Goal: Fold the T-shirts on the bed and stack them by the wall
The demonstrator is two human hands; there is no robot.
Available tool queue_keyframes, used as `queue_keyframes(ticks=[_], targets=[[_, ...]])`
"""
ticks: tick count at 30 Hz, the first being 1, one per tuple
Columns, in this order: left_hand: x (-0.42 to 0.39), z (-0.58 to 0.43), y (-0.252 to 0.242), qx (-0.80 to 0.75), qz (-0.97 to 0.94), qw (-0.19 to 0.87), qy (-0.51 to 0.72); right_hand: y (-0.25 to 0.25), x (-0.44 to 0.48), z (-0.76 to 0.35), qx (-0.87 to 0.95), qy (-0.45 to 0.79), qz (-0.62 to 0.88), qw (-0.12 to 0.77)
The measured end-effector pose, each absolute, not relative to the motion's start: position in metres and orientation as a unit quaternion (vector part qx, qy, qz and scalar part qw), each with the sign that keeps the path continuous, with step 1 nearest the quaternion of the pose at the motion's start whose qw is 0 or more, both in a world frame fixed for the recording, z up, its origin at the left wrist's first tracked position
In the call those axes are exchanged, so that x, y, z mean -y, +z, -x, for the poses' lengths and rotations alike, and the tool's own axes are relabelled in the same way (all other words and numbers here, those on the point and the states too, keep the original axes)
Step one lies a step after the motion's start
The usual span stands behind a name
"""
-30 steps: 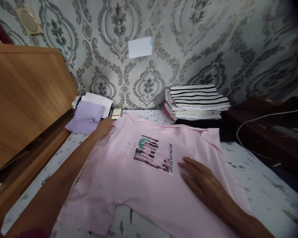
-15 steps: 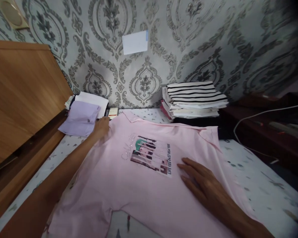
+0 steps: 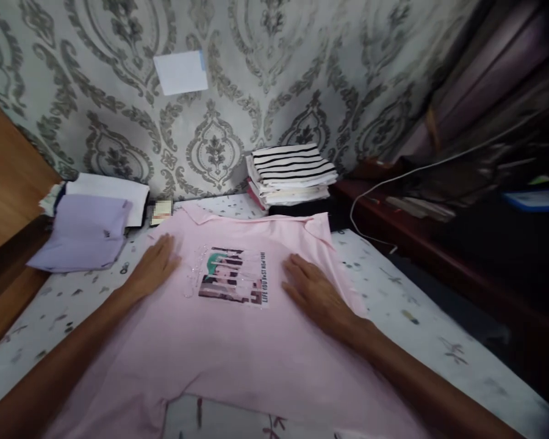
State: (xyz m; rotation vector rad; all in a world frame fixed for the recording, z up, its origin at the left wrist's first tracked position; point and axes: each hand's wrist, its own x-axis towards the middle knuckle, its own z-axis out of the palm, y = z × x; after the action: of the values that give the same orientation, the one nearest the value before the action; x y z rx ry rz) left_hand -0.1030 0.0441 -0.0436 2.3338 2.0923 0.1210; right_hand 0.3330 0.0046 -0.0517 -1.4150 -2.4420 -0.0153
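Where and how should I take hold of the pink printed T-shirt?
I'd pinch the pink printed T-shirt at its far right corner, coming from above with your right hand. The body lies spread flat, giving little to grasp, while that corner looks like a loose, partly folded flap; your right hand is also the nearer one.

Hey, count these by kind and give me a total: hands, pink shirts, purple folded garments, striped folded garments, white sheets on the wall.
Hands: 2, left hand and right hand
Pink shirt: 1
Purple garment: 1
Striped garment: 1
White sheet: 1
Total: 6
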Motion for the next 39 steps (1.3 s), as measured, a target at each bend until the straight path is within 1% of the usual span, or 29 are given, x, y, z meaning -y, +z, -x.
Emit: queue_keyframes(ticks=[2,4,8,10,12,14,16,18,23,26,31,39], targets=[[-0.045,0.095,-0.049,-0.624,-0.780,0.035,0.025,-0.053,-0.016,-0.333,0.858,-0.003,0.490,0.151],[-0.047,0.094,-0.050,-0.629,-0.776,0.047,0.009,-0.055,-0.029,-0.348,0.843,-0.017,0.520,0.138],[-0.061,0.103,-0.038,-0.652,-0.758,0.012,0.016,-0.056,-0.052,-0.401,0.746,-0.049,0.654,0.117],[-0.073,0.099,-0.029,-0.642,-0.766,-0.013,0.020,-0.053,-0.059,-0.418,0.714,-0.071,0.685,0.125],[-0.088,0.086,-0.022,-0.636,-0.770,-0.034,0.023,-0.049,-0.064,-0.419,0.718,-0.105,0.669,0.162],[-0.106,0.068,-0.017,-0.626,-0.779,-0.037,0.027,-0.046,-0.069,-0.410,0.757,-0.114,0.613,0.199],[-0.125,0.051,-0.016,-0.605,-0.795,-0.028,0.028,-0.047,-0.078,-0.400,0.814,-0.077,0.540,0.199],[-0.142,0.039,-0.017,-0.601,-0.798,-0.029,0.030,-0.049,-0.089,-0.397,0.839,-0.051,0.508,0.187],[-0.180,0.037,-0.015,-0.646,-0.760,-0.061,0.037,-0.053,-0.121,-0.414,0.733,-0.126,0.625,0.239],[-0.202,0.042,-0.012,-0.660,-0.747,-0.072,0.043,-0.052,-0.132,-0.418,0.737,-0.136,0.619,0.236],[-0.238,0.047,-0.004,-0.671,-0.737,-0.034,0.067,-0.053,-0.147,-0.415,0.765,-0.091,0.608,0.190],[-0.277,0.042,0.027,-0.671,-0.732,0.026,0.114,-0.051,-0.176,-0.430,0.753,-0.024,0.628,0.192]])
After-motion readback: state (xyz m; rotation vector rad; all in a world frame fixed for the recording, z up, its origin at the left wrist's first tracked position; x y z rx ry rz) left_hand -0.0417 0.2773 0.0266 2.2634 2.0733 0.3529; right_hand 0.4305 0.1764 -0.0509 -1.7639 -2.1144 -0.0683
